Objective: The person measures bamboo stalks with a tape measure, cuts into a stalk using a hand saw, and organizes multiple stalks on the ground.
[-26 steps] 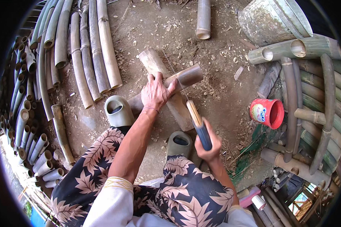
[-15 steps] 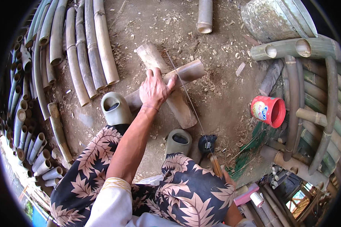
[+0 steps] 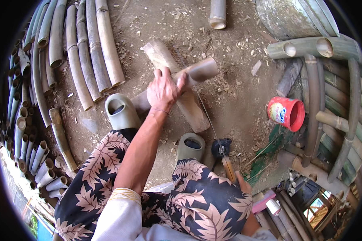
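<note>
The left hand (image 3: 161,90) clamps the bamboo (image 3: 177,80) down on a log (image 3: 189,112) so it won't roll. The right hand (image 3: 241,185) (mostly hidden behind the knee) grips the saw (image 3: 223,154), blade in the cut.

Red plastic cup (image 3: 287,113), curved bamboo poles (image 3: 88,52), short cut tubes (image 3: 28,148), perhaps a drum (image 3: 293,18)

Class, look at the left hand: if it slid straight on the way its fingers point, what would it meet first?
Probably the saw blade, just past the left hand on the bamboo piece; depth is unclear.
</note>
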Tool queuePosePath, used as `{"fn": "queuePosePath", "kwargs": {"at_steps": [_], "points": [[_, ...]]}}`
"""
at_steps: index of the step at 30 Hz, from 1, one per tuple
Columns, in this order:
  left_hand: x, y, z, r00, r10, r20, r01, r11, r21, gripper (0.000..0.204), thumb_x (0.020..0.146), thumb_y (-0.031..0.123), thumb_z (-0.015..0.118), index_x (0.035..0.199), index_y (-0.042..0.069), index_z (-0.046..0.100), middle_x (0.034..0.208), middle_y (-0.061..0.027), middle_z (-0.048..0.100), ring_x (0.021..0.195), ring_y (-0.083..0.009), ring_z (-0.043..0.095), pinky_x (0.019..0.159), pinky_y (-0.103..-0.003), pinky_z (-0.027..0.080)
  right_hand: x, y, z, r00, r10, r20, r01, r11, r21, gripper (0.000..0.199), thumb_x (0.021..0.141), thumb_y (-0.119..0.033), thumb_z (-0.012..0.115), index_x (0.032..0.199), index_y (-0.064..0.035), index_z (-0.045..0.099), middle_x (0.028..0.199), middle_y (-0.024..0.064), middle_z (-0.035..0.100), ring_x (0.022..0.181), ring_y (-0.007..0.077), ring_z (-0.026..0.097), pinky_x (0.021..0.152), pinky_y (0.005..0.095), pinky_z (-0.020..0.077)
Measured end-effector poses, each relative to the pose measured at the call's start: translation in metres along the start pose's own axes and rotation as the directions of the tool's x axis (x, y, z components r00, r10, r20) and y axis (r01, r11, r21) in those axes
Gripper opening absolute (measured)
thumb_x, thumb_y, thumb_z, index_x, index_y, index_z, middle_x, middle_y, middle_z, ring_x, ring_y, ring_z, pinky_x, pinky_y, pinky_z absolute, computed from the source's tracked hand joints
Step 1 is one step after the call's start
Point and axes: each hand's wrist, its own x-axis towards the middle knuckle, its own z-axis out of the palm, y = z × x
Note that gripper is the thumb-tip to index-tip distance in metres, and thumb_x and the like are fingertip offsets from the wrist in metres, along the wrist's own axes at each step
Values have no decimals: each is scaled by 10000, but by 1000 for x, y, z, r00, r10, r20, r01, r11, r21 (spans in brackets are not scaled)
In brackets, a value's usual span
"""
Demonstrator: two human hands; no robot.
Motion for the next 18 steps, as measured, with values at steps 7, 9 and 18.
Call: {"fn": "queuePosePath", "kwargs": {"at_steps": [7,9,18], "points": [[11,17,-7,998,-8,63,8,1000,-12,632,907,636,525,1098,34,538,1085,-236,574,921,-460,658,780,-528,537,144,-29,46,981,-151,-125,143,987,-71,589,742,-34,685,1311,59,562,885,206,701,612,276,680,551,351,519],[13,12,-12,998,-30,63,30,1000,0,628,907,632,528,1097,34,538,1090,-237,574,916,-456,660,781,-521,539,57,-12,14,999,-25,-22,22,995,-98,540,781,-67,690,1292,68,578,972,231,710,687,271,718,603,348,548],[8,18,0,997,-15,70,14,1000,19,615,911,623,530,1089,34,539,1086,-225,576,907,-437,668,786,-509,543,159,-26,62,986,-86,-144,99,991,89,537,797,-68,653,1324,0,579,933,224,683,627,324,675,586,378,533]]}}
